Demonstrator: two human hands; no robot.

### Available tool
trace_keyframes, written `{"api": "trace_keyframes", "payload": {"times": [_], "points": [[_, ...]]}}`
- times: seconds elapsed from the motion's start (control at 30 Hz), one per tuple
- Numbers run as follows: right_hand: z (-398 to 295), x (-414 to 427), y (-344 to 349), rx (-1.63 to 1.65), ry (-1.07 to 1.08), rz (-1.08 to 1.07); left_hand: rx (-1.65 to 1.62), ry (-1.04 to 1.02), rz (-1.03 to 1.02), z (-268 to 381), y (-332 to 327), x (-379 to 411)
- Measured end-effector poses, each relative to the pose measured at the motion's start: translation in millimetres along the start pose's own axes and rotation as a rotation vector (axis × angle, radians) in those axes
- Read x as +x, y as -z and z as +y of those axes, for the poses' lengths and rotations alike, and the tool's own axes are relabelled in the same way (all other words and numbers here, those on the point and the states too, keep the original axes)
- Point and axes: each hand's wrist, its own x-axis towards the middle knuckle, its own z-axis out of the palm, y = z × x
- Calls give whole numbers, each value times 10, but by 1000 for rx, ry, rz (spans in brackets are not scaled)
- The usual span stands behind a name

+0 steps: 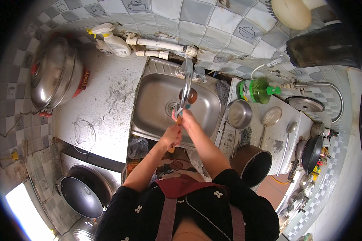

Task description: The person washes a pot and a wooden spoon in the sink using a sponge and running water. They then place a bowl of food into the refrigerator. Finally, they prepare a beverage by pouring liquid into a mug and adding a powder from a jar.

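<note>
My left hand [171,135] is closed around the wooden handle [178,121] of a utensil, whose lower end pokes out below my fist. Just above, my right hand [187,119] grips its metal end, with fingertips showing on both sides. The metal end is mostly hidden, so the utensil's kind is unclear. Both hands are over the stainless steel sink [150,96], under the curved chrome faucet [188,78]. Something small and teal [187,106] shows beside my right fingers. Behind the spout lies a round brown object [193,96], partly covered.
Right of the sink are a small steel pot [239,114], a green dish-soap bottle [255,91], a skimmer [272,116], a ladle [291,127] and a large dark pot [253,165]. Leftward stand a lidded steel pot [55,75], spray bottle [117,43], wire rack [83,135] and wok [81,197].
</note>
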Motion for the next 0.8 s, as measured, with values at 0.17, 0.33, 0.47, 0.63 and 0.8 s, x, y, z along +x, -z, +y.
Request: {"api": "trace_keyframes", "payload": {"times": [0.17, 0.33, 0.47, 0.63, 0.8], "points": [[-166, -25, -136, -169, 334, 346, -35, 30, -1, -41, -195, -197], [-641, -20, 12, -1212, 1375, 241, 260, -67, 124, 16, -150, -353], [-1148, -234, -172, -2036, 1613, -797, 588, -139, 181, -29, 132, -258], [-1275, -322, -290, -2029, 1407, -419, -296, 135, -226, -266, 467, 37], [-337, 305, 69, -411, 358, 332, 205, -25, -12, 157, -161, -108]]}}
